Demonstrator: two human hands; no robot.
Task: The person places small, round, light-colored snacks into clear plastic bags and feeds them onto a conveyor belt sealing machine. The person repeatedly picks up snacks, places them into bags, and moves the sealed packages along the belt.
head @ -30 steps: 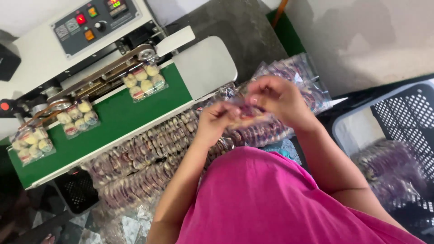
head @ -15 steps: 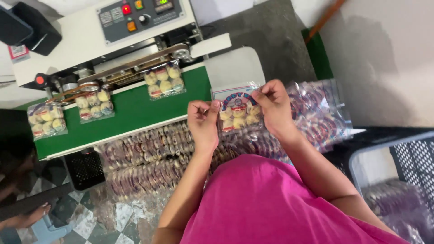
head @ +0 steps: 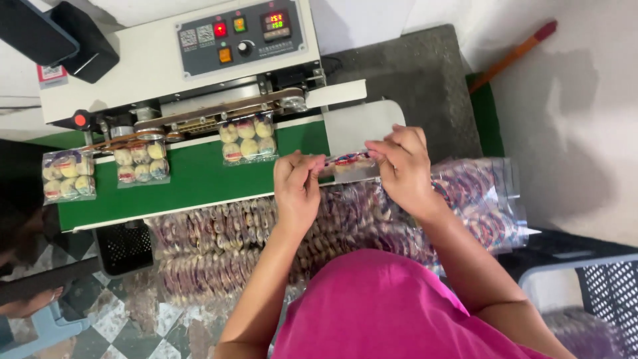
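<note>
The sealing machine (head: 199, 73) — white housing, grey control panel (head: 242, 36) with red, green and orange lights — stands beyond the grip. Its green conveyor belt (head: 193, 179) runs to the left of the hands. Directly below the grip lies a long heap of filled packets (head: 266, 239), purple and cream in colour, extending to the right under the right forearm. A dark perforated crate (head: 598, 292) sits well to the right of the grip.

Three clear packets of round pale biscuits lie on the belt: the nearest packet (head: 247, 138) just left of the grip, the middle packet (head: 141, 161) farther left, the far packet (head: 68, 175) at the belt's left end. A small red-and-white label (head: 52, 73) sits on the housing, upper left.

The left hand (head: 297, 189) and the right hand (head: 402, 166) each pinch one end of a clear packet (head: 350, 163) with red-blue print, fingers closed on its top edge. The packet hangs between the hands, at the belt's right end.

Compared with half a second ago, the held packet is nearer the belt and seen edge-on — its face no longer shows.
</note>
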